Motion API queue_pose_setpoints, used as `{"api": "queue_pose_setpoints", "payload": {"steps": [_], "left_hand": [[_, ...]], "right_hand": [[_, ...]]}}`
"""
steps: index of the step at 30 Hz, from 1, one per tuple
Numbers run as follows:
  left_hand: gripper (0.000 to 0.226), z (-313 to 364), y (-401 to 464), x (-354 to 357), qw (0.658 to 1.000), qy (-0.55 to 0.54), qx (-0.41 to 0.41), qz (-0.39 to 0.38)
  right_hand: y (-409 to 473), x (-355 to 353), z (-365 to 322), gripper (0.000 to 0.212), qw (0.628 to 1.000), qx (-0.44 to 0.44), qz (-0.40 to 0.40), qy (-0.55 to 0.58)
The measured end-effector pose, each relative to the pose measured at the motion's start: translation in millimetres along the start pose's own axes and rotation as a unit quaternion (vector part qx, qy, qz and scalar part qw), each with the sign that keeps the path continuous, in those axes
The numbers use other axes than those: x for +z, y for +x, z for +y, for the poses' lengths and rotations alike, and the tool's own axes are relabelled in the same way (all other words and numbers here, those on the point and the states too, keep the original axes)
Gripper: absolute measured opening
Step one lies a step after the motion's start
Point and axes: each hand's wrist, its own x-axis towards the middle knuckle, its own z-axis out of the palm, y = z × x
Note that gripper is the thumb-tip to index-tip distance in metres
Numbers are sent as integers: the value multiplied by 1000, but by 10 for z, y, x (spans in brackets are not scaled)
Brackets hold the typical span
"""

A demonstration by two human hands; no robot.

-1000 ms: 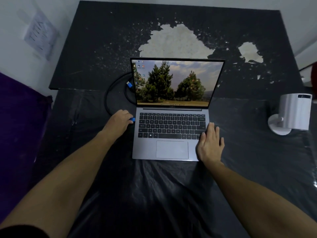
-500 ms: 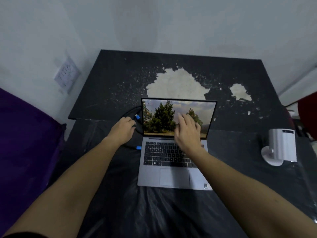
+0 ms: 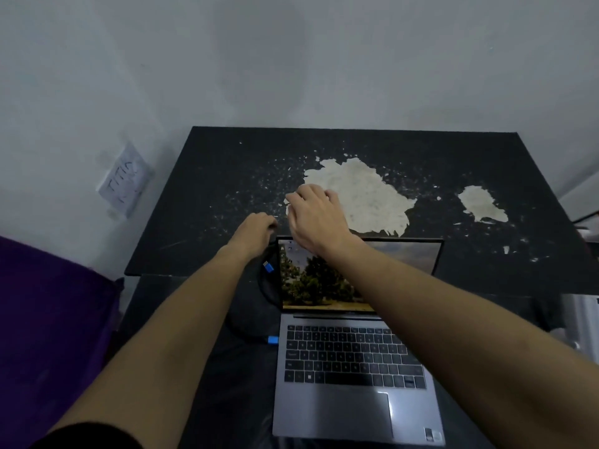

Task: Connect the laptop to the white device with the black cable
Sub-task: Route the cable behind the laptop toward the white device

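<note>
A purple cloth (image 3: 48, 319) is seen at the left, beside a black table (image 3: 227, 176) with 2 pale worn patches, set against a grey wall (image 3: 291, 59). The left hand (image 3: 256, 230) is curled at the black cable (image 3: 264, 286); a firm grasp cannot be told. The cable's blue plug (image 3: 273, 339) is seated in the open laptop (image 3: 340, 409). The right hand (image 3: 316, 215) is held loosely open above the lid, nothing grasped.
</note>
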Motion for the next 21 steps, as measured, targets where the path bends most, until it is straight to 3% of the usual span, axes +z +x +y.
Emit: {"api": "queue_pose_setpoints", "payload": {"steps": [5, 10, 12, 15, 18, 21], "left_hand": [[26, -158, 299, 223, 994, -25, -34, -99], [21, -258, 410, 421, 979, 14, -22, -200], [18, -275, 434, 468, 983, 17, -28, -180], [13, -220, 481, 418, 996, -31, -14, -82], [11, -107, 462, 217, 995, -101, 25, 9], [17, -47, 349, -45, 985, -152, 73, 37]], "right_hand": [[202, 118, 132, 39, 1000, 6, 7, 8], [272, 206, 259, 40, 1000, 25, -3, 4], [272, 214, 283, 37, 999, 34, -8, 7], [305, 196, 323, 36, 996, 63, -55, 37], [379, 145, 336, 57, 978, 95, -166, 85], [476, 117, 267, 71, 944, 132, -269, 136]]}}
